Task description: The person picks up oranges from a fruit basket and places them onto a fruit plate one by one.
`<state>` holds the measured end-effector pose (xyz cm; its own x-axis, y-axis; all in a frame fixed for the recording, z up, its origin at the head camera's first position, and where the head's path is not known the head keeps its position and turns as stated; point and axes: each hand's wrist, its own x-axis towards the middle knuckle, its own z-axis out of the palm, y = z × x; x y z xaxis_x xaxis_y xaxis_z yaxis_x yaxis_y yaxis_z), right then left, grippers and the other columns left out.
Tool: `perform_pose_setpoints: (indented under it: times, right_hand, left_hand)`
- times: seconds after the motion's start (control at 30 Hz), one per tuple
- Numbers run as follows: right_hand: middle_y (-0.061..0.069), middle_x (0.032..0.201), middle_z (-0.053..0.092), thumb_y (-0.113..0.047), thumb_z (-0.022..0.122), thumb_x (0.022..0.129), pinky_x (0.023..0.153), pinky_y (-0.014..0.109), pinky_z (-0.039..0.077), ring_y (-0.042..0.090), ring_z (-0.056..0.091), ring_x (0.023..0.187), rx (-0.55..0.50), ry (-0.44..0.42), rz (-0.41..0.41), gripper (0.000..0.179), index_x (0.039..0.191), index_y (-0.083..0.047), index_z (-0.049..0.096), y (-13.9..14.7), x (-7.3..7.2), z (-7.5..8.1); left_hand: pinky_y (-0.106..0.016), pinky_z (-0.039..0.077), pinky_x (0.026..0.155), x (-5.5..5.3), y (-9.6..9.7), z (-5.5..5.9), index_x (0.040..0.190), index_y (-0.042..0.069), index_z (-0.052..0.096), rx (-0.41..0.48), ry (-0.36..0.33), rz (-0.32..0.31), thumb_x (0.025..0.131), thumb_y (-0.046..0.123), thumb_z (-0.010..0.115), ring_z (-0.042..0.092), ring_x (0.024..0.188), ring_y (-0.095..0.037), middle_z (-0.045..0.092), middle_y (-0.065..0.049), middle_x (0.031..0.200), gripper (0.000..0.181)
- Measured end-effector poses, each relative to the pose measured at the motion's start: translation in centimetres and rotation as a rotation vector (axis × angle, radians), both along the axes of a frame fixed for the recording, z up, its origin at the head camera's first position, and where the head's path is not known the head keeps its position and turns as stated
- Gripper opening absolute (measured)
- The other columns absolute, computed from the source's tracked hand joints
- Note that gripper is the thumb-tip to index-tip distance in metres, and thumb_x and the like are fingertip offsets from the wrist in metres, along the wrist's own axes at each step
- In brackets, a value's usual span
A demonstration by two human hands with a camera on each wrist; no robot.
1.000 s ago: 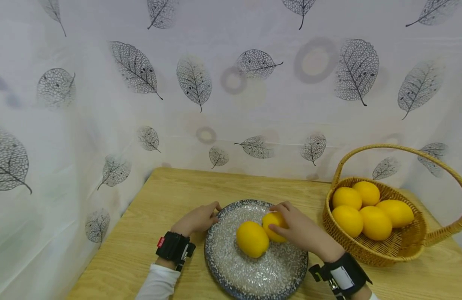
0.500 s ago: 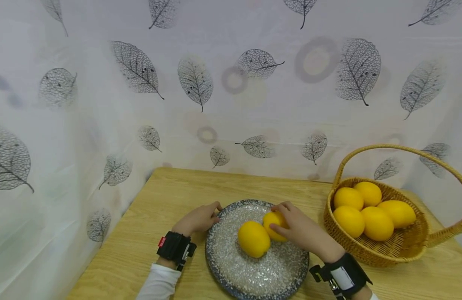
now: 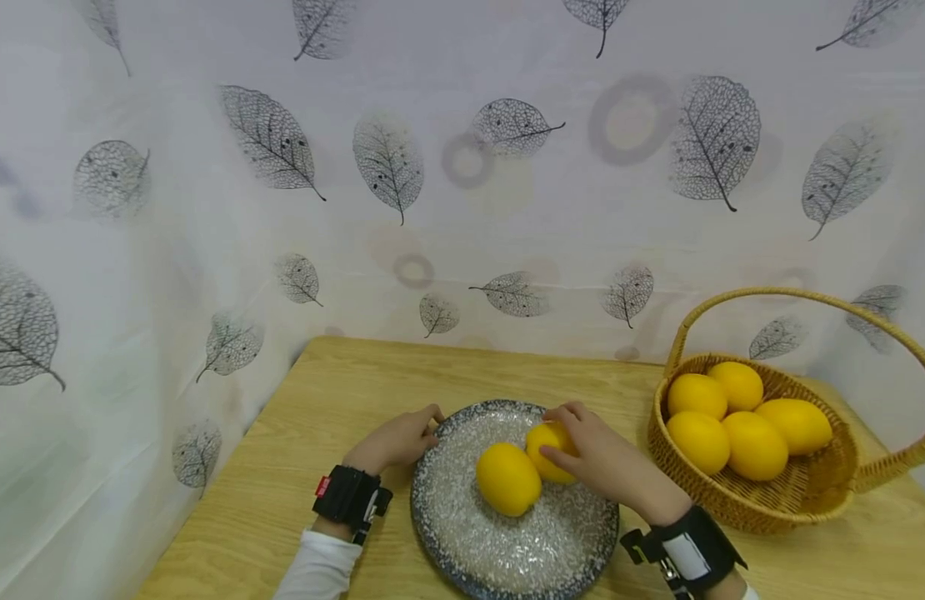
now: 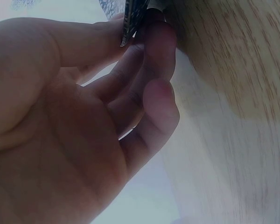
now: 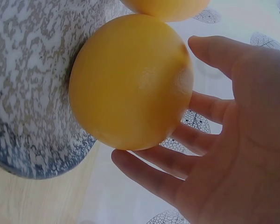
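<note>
On the table lies a round speckled grey plate (image 3: pixel 500 550) with a dark rim, bearing two yellow lemons. My left hand (image 3: pixel 395 439) holds the plate's left rim; in the left wrist view the plate's edge (image 4: pixel 132 21) sits between thumb and curled fingers. With my right hand (image 3: pixel 608 458) I grip the right-hand lemon (image 3: pixel 541 454), fingers over its far side and thumb at its near side. That lemon (image 5: pixel 126 84) rests on the plate in the right wrist view. Beside it, apparently touching, sits the other lemon (image 3: pixel 509 479), untouched by either hand.
A wicker basket (image 3: pixel 732 508) with a tall arched handle stands right of the plate, holding several lemons (image 3: pixel 755 446). Behind the wooden table (image 3: pixel 372 371) hangs a white curtain (image 3: pixel 462 242) printed with leaves, which also runs along the left side.
</note>
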<state>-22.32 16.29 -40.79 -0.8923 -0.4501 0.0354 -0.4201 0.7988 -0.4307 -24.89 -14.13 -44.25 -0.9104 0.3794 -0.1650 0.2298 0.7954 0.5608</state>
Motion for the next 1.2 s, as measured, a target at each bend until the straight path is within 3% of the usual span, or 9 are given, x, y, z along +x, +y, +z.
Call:
perform_pose_setpoints:
  times: [0.4, 0.63, 0.87, 1.2]
  right_hand:
    - [0.017, 0.132, 0.054, -0.037, 0.057, 0.095, 0.100, 0.057, 0.047, 0.034, 0.052, 0.120, 0.010, 0.011, 0.012, 0.048, 0.132, -0.007, 0.054, 0.00, -0.07, 0.64]
    - [0.017, 0.131, 0.054, -0.038, 0.058, 0.095, 0.100, 0.057, 0.047, 0.033, 0.053, 0.120, 0.009, 0.031, 0.012, 0.048, 0.132, -0.008, 0.054, 0.11, -0.13, 0.64]
    - [0.018, 0.131, 0.055, -0.036, 0.059, 0.094, 0.100, 0.058, 0.047, 0.034, 0.053, 0.120, 0.002, 0.042, 0.005, 0.047, 0.130, -0.007, 0.054, 0.14, -0.04, 0.72]
    - [0.019, 0.133, 0.054, -0.035, 0.059, 0.094, 0.100, 0.060, 0.046, 0.037, 0.051, 0.121, -0.007, 0.039, -0.015, 0.046, 0.130, -0.007, 0.055, 0.23, -0.07, 0.60]
  left_hand:
    - [-0.035, 0.049, 0.065, 0.05, -0.08, 0.06, 0.123, 0.005, 0.053, 0.014, 0.008, -0.007, 0.097, 0.009, 0.055, 0.059, 0.075, -0.018, 0.073, -0.020, 0.104, 0.026]
    - [-0.029, 0.046, 0.059, 0.12, -0.23, 0.35, 0.122, 0.002, 0.052, 0.002, 0.041, -0.045, 0.097, 0.007, 0.053, 0.057, 0.071, -0.016, 0.073, -0.021, 0.103, 0.026]
    - [-0.033, 0.047, 0.064, 0.01, -0.10, 0.19, 0.123, 0.007, 0.053, 0.002, 0.007, -0.008, 0.097, 0.011, 0.054, 0.058, 0.074, -0.017, 0.073, -0.020, 0.105, 0.026]
    - [-0.030, 0.045, 0.059, 0.03, -0.11, 0.27, 0.124, 0.007, 0.053, 0.003, 0.000, -0.010, 0.097, 0.012, 0.055, 0.057, 0.071, -0.017, 0.073, -0.019, 0.104, 0.027]
